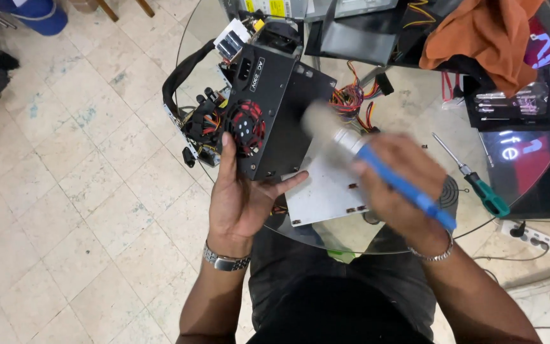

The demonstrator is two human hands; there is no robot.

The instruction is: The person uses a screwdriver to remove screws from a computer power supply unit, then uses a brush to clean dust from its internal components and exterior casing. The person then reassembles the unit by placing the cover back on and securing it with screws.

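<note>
The left hand (240, 191) cups the near end of a black power supply box (275, 114), palm under its lower edge, thumb stretched along the bottom and fingers spread up the side beside the round fan (246, 127) with its red blades. The box is tilted up off the near left edge of the round glass counter (415, 108), its open end to the left spilling black, red and yellow wires (202, 124) past the counter's rim.

The right hand (396, 181) is closed around a brush (377, 172) with a blue handle; the handle runs down and to the right out of the fist, and the pale, blurred head of the brush sits against the box's flat side. Whether the bristles actually touch the metal cannot be told because of the blur.

Under both hands, near the counter's front edge, lies a flat grey metal plate (323, 191). To the right of it a screwdriver (475, 178) with a green handle lies on the glass, well apart from the hands. An orange cloth (485, 32) is heaped at the far right edge, above a black tool case (510, 105). A bundle of coloured wires (351, 102) lies on the glass just beyond the box.
</note>
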